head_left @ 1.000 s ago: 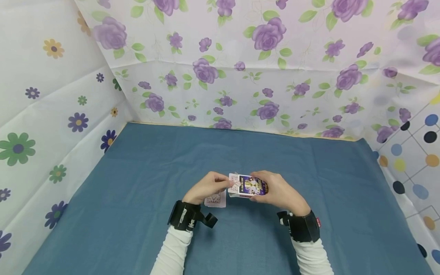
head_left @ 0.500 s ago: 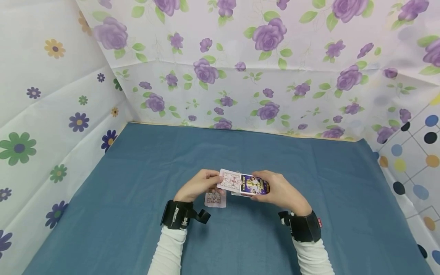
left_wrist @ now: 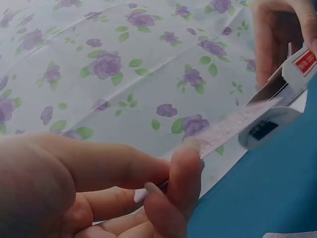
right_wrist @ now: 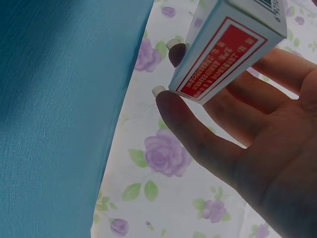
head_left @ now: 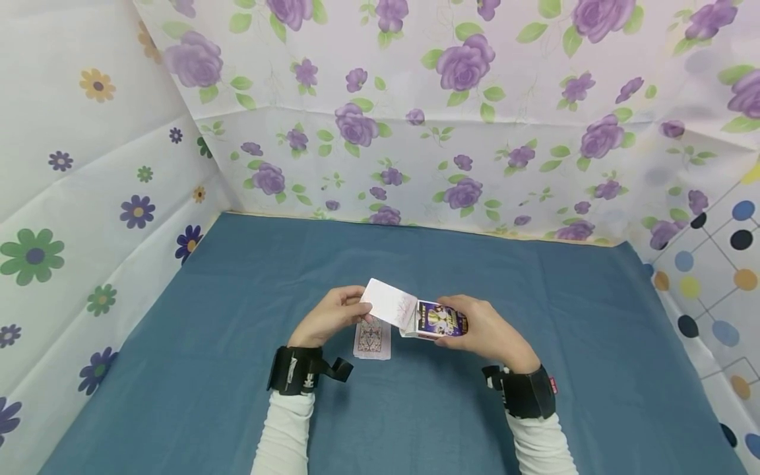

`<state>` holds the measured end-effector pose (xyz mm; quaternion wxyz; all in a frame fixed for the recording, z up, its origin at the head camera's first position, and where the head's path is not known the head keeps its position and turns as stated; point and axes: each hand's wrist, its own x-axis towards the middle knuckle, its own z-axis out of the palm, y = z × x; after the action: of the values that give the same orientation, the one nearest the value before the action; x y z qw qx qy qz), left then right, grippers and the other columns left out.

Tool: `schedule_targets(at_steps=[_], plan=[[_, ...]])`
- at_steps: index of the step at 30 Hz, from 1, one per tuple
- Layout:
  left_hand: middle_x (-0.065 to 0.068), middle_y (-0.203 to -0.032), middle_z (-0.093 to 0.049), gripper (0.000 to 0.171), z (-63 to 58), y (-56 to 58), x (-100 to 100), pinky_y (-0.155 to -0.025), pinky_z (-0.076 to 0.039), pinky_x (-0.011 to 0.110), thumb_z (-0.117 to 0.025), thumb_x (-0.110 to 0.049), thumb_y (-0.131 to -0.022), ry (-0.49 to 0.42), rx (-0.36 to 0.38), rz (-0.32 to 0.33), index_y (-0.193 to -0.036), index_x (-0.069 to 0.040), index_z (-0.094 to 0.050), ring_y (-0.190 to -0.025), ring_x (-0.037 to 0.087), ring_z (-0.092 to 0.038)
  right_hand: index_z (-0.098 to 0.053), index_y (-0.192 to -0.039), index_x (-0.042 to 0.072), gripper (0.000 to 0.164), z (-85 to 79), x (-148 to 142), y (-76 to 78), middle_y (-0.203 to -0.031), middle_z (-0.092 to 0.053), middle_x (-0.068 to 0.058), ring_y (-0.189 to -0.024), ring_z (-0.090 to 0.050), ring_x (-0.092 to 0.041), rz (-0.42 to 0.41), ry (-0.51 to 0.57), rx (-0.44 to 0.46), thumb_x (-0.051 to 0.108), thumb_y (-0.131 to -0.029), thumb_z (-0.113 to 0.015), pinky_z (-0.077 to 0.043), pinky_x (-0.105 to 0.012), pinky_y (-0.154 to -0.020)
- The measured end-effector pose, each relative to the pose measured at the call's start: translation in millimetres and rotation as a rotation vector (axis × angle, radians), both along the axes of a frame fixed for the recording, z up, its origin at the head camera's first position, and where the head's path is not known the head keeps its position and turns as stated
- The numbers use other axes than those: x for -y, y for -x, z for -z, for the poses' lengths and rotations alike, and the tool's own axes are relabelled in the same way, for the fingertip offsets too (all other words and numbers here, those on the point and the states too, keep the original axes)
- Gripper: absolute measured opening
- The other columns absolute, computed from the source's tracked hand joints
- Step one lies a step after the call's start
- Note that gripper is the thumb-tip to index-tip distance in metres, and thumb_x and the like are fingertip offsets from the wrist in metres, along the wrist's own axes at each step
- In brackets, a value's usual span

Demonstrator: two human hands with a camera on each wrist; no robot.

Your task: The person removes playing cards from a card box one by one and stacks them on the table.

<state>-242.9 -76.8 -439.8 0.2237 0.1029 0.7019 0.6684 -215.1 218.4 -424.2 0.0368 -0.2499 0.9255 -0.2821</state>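
Note:
In the head view my left hand [head_left: 329, 315] pinches a playing card [head_left: 388, 302] by its left end, between thumb and fingers. The card's far end sits at the mouth of a purple and white card box [head_left: 438, 320]. My right hand [head_left: 489, 335] grips this box by its right end, thumb on the near side. From the left wrist, the box's flap [left_wrist: 270, 130] hangs open and the patterned card slants out from the mouth. The right wrist view shows the box's red and white printed side [right_wrist: 220, 59] between the fingers. Below the held card, a stack of playing cards [head_left: 372, 342] lies back up.
A blue cloth [head_left: 267, 277] covers the table. Flowered sheets [head_left: 410, 79] rise behind it and at the left, and a dotted sheet [head_left: 712, 297] stands at the right. Black straps [head_left: 295, 371] wrap both wrists.
My left hand has moved left and slightly up, drawing the card farther from the box and tilting it. More of the stack on the cloth now shows. The right hand stays nearly still.

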Motion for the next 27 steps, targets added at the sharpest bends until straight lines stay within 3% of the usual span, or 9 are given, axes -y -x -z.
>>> schedule_targets(at_steps=[4,11,15,21,27], plan=[[-0.004,-0.092,-0.066,0.038,0.4,0.5,5,-0.085,-0.049,0.034,-0.055,-0.006,-0.097,0.015,0.0,-0.072,-0.133,0.005,-0.052,-0.084,0.015,-0.062,-0.058,-0.13,0.004,0.062,1.4,0,0.6,-0.123,-0.063,-0.012,-0.093,-0.058,-0.015,0.003,-0.001,0.001,0.027,-0.078,-0.082,-0.049,-0.03,-0.076],[-0.006,-0.086,-0.064,0.034,4.7,3.8,10,-0.071,-0.047,0.029,-0.058,-0.014,-0.097,0.054,0.018,-0.214,-0.129,0.0,-0.059,-0.077,0.016,-0.056,-0.059,-0.129,0.003,0.062,2.8,-1,1.3,-0.122,-0.064,-0.012,-0.094,-0.058,-0.015,0.001,-0.005,-0.008,0.027,-0.077,-0.082,-0.049,-0.032,-0.078],[-0.005,-0.078,-0.064,0.032,13.3,7.1,11,-0.069,-0.046,0.03,-0.062,-0.016,-0.095,0.124,0.02,-0.272,-0.123,-0.002,-0.063,-0.072,0.016,-0.056,-0.058,-0.13,0.003,0.062,3.3,-1,1.0,-0.121,-0.064,-0.012,-0.093,-0.057,-0.015,0.0,-0.01,-0.004,0.027,-0.077,-0.082,-0.049,-0.031,-0.077],[-0.002,-0.071,-0.061,0.029,31.3,11.6,8,-0.066,-0.042,0.029,-0.067,-0.017,-0.091,0.267,0.033,-0.328,-0.115,-0.002,-0.067,-0.066,0.015,-0.055,-0.058,-0.13,0.004,0.063,4.2,-1,0.6,-0.122,-0.064,-0.012,-0.092,-0.057,-0.015,0.008,-0.01,0.014,0.028,-0.078,-0.082,-0.049,-0.031,-0.077],[0.002,-0.076,-0.061,0.027,42.2,11.8,5,-0.064,-0.039,0.029,-0.068,-0.014,-0.091,0.312,0.042,-0.355,-0.115,-0.002,-0.067,-0.064,0.016,-0.053,-0.058,-0.13,0.003,0.063,3.9,-1,0.6,-0.121,-0.064,-0.012,-0.092,-0.058,-0.015,0.009,-0.017,0.009,0.028,-0.077,-0.082,-0.048,-0.031,-0.076]])
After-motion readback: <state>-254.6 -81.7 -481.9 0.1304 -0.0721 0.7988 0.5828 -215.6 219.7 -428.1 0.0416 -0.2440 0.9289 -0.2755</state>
